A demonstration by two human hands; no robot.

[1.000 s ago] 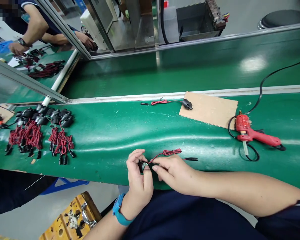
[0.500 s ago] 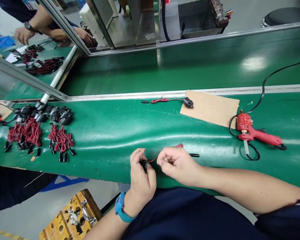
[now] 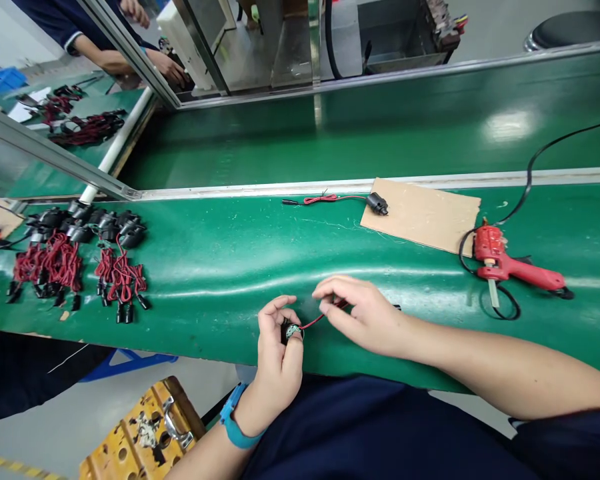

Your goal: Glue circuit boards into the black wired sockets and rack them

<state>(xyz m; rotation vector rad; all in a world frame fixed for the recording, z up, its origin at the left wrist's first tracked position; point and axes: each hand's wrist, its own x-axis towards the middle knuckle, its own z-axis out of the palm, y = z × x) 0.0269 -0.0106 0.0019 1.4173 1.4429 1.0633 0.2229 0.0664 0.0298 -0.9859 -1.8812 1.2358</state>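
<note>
My left hand (image 3: 279,353) is closed on a small black housing (image 3: 285,331), whose open end faces up and shows a green circuit board (image 3: 293,330). A thin red-and-black wire (image 3: 311,324) runs from the board toward my right hand (image 3: 363,317). The fingers of that hand are curled loosely around the wire, thumb and forefinger a little apart. Beyond the knuckles a black wire end (image 3: 397,307) shows on the green bench; the hand hides the stretch between.
A finished-looking black part (image 3: 377,204) with its wire lies partly on a cardboard sheet (image 3: 425,220). To the right is a red glue gun (image 3: 520,272) with a black cord. Wired black parts (image 3: 55,257) are piled at left. Another person's hand (image 3: 167,69) works beyond the frame bar.
My right hand has moved slightly up and away from the housing, and its fingers have loosened. The left hand has turned so the circuit board shows more. The other person's hand has lifted.
</note>
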